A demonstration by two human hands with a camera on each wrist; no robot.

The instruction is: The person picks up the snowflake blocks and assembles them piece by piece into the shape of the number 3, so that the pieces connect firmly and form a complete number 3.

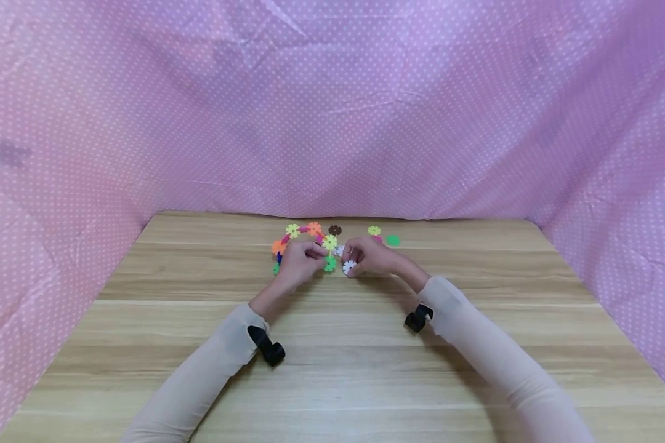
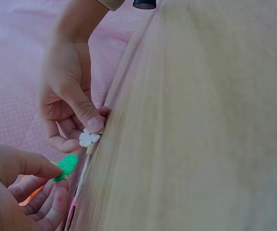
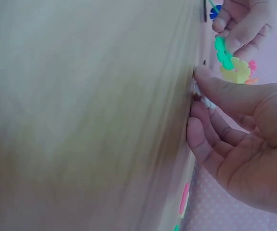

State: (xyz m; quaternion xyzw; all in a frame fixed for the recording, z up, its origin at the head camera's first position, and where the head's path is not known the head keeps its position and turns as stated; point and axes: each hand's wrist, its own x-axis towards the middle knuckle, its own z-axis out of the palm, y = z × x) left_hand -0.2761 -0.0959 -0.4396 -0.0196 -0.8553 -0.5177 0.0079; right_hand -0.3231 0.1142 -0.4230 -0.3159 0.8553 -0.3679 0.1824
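My left hand (image 1: 300, 261) pinches a green notched disc (image 1: 330, 264) between thumb and fingers; in the left wrist view this green disc (image 2: 67, 165) stands out from the fingertips. It joins a yellow disc (image 1: 329, 242) at one end of an arched chain of linked snowflake discs. The chain runs behind the left hand through an orange disc (image 1: 314, 228), another yellow disc (image 1: 292, 231) and a second orange disc (image 1: 278, 247). Just right of the green disc, my right hand (image 1: 374, 255) pinches a white notched disc (image 1: 349, 267), apart from the chain. Fingers partly hide this white disc (image 3: 207, 102) in the right wrist view.
Beyond the hands lie a brown disc (image 1: 335, 230) and another white disc (image 1: 340, 251). Behind the right hand are a loose yellow disc (image 1: 374, 231), a pink disc (image 1: 377, 239) and a green one (image 1: 393, 240). Pink dotted cloth (image 1: 332, 135) borders the wooden table (image 1: 332, 369).
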